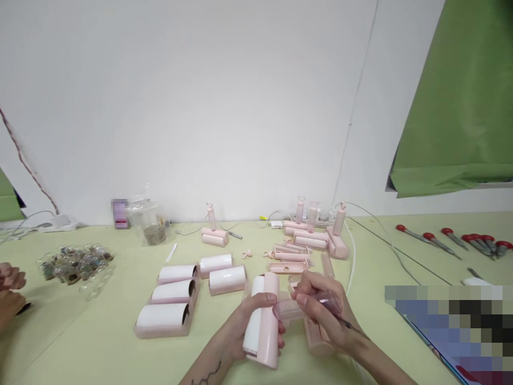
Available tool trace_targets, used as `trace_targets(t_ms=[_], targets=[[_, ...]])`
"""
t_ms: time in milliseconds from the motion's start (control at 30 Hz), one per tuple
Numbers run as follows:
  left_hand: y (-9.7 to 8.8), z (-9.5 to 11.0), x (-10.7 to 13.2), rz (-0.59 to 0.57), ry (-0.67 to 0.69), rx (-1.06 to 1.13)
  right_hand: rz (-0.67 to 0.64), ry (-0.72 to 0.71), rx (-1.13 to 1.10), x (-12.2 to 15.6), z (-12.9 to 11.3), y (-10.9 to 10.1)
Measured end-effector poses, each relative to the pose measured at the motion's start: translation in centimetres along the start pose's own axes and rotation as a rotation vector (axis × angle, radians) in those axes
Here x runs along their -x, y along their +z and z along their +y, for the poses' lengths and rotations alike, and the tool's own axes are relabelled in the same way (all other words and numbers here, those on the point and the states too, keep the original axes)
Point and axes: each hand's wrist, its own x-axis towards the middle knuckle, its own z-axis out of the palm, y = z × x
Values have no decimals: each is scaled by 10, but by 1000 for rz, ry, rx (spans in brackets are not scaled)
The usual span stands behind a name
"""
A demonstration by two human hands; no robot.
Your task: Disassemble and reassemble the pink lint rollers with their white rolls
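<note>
My left hand [256, 320] is wrapped round a pink lint-roller case with a white roll [261, 321], held upright near the table's front. My right hand [325, 310] is closed on a thin screwdriver [339, 316] and a clear pink handle piece [289, 309] that meets the case's side. Under my right hand lies another pink case part [318, 338].
Several white rolls in pink cases [176, 299] lie to the left; assembled pink rollers [312, 235] stand at the back. Red-handled screwdrivers [460, 240] lie far right. Small glass jars [76, 264] sit at left, near another person's hands [10, 294]. White cables cross the green table [104, 342].
</note>
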Motion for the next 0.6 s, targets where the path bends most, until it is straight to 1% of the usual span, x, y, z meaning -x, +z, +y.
trace_targets(t_ms=[67, 100, 133, 200, 233, 267, 333, 367, 433, 467, 500, 567, 600], targets=[[-6, 0, 2, -68, -67, -95, 96, -27, 227, -4, 1, -8], [-9, 1, 4, -86, -71, -121, 153, -11, 265, -9, 4, -12], [-13, 3, 6, -87, -38, -117, 205, 26, 228, -14, 9, -17], [-17, 10, 11, -50, 111, -21, 264, 141, 26, -26, 23, -27], [-18, 14, 13, -18, 199, 46, 299, 200, -45, -33, 32, -31], [-18, 18, 15, 15, 283, 101, 331, 246, -57, -38, 41, -34], [-17, 25, 17, 95, 422, 159, 332, 306, 106, -45, 59, -37], [-16, 27, 17, 143, 473, 162, 303, 334, 221, -46, 67, -36], [-16, 28, 15, 232, 549, 119, 201, 384, 402, -46, 82, -31], [-16, 28, 14, 268, 578, 81, 156, 391, 449, -45, 87, -28], [-17, 27, 12, 303, 607, 32, 138, 380, 466, -44, 91, -25], [-20, 26, 8, 407, 682, -110, 171, 324, 436, -41, 93, -20], [-22, 25, 6, 491, 731, -198, 198, 298, 412, -40, 91, -18]])
